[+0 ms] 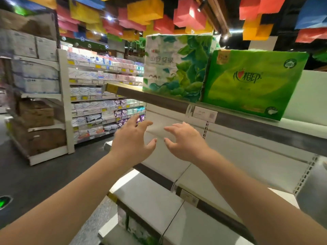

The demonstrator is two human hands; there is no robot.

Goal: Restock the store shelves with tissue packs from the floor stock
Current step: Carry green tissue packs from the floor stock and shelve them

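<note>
Hands, left (131, 138) and right (184, 140), spread empty below two tissue packs (177, 68); next pack should sit flush beside them on top shelf (159, 99).

I have one view only, from the head camera, wide-angle and bent at the edges. It faces forward and slightly up at the top shelf (177, 101) from close range, with the lower shelves (150, 200) under it, the aisle floor (44, 174) to the left and the ceiling decorations (145, 9) above.
</note>
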